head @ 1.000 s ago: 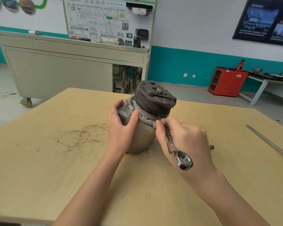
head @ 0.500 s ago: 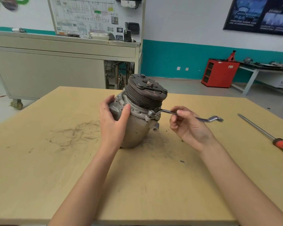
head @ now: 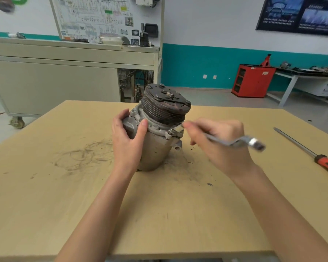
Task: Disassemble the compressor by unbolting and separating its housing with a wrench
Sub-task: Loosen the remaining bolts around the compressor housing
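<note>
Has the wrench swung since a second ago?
Yes. The wrench pivoted at the compressor flange: its free end swung from pointing toward the person to pointing right, toward the screwdriver.

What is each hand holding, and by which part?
The left hand grips the compressor around its grey housing, below the pulley. The right hand holds the wrench by the shaft half nearer the compressor.

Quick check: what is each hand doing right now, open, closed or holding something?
Left hand: grips the compressor by its side.
Right hand: holds the wrench, fingers curled round its shaft.
</note>
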A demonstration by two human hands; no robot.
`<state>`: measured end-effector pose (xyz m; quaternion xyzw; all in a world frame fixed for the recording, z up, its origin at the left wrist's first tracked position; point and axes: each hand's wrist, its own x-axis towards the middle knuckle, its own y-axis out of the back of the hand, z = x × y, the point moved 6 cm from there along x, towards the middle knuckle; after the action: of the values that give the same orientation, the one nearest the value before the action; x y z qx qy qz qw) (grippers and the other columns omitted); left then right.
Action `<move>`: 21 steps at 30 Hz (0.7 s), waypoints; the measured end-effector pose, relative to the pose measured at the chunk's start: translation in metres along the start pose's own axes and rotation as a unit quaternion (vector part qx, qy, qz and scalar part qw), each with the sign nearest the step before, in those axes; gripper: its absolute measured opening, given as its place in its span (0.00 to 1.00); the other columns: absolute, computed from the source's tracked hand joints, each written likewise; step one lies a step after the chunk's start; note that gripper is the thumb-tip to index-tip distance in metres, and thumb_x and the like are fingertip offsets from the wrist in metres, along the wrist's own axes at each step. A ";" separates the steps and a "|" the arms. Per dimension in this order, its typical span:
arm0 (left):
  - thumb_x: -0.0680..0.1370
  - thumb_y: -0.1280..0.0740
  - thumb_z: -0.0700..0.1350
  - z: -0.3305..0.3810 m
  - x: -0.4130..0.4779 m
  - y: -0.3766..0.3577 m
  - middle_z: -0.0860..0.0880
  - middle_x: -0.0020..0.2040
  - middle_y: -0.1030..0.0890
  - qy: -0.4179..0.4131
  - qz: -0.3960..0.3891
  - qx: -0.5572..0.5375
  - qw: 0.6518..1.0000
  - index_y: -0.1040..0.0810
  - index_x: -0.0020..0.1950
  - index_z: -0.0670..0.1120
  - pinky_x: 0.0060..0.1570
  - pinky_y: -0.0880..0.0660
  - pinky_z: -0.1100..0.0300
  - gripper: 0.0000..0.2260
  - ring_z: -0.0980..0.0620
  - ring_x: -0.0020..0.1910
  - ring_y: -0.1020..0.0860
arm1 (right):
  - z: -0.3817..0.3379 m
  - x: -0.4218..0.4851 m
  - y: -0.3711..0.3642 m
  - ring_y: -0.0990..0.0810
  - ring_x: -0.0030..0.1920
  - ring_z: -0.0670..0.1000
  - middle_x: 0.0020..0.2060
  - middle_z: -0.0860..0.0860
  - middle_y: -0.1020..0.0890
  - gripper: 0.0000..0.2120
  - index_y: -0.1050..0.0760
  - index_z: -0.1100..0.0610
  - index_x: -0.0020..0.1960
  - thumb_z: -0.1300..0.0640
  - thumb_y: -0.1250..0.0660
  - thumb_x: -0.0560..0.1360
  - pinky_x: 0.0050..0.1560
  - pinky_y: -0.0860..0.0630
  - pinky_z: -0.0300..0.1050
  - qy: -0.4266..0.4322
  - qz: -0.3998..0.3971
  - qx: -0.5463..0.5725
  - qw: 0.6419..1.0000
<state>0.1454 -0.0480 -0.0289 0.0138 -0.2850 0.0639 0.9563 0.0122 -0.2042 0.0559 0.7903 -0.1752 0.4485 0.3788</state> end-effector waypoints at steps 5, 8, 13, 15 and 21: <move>0.73 0.35 0.56 0.002 0.000 0.000 0.52 0.61 0.28 -0.005 0.003 0.002 1.000 0.31 0.66 0.49 0.57 0.36 0.77 0.24 0.60 0.60 0.29 | -0.022 -0.015 -0.016 0.20 0.28 0.56 0.29 0.56 0.18 0.15 0.18 0.65 0.39 0.55 0.35 0.75 0.26 0.24 0.47 0.097 0.046 -0.136 0.985; 0.73 0.35 0.56 0.002 0.000 0.000 0.53 0.61 0.28 -0.006 0.006 0.006 1.000 0.31 0.66 0.50 0.55 0.37 0.79 0.23 0.64 0.58 0.29 | -0.022 -0.023 -0.021 0.20 0.28 0.56 0.30 0.55 0.18 0.11 0.18 0.64 0.39 0.58 0.34 0.74 0.27 0.23 0.47 0.106 0.076 -0.141 0.981; 0.72 0.36 0.57 0.000 -0.001 -0.001 0.53 0.62 0.28 0.008 0.000 -0.003 1.000 0.32 0.68 0.48 0.54 0.36 0.80 0.27 0.64 0.58 0.29 | 0.045 -0.032 -0.017 0.20 0.35 0.44 0.33 0.46 0.18 0.09 0.17 0.56 0.48 0.62 0.37 0.75 0.38 0.24 0.37 -0.157 0.018 0.262 0.952; 0.72 0.36 0.58 0.000 0.000 -0.001 0.53 0.62 0.28 0.009 0.001 -0.004 1.000 0.33 0.68 0.49 0.54 0.35 0.80 0.26 0.63 0.58 0.29 | 0.073 -0.031 -0.026 0.20 0.37 0.48 0.34 0.51 0.17 0.13 0.16 0.56 0.47 0.64 0.39 0.74 0.39 0.23 0.40 -0.260 -0.029 0.448 0.855; 0.72 0.36 0.58 0.001 0.000 0.000 0.55 0.61 0.29 0.008 -0.003 -0.005 1.000 0.33 0.68 0.50 0.52 0.37 0.82 0.26 0.71 0.57 0.31 | 0.110 -0.017 -0.055 0.19 0.33 0.48 0.33 0.55 0.17 0.14 0.16 0.58 0.41 0.60 0.40 0.73 0.34 0.23 0.40 -0.390 -0.051 0.549 0.737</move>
<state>0.1450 -0.0485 -0.0285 0.0095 -0.2780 0.0599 0.9587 0.1009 -0.2529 -0.0168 0.9747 0.0093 0.0990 -0.2001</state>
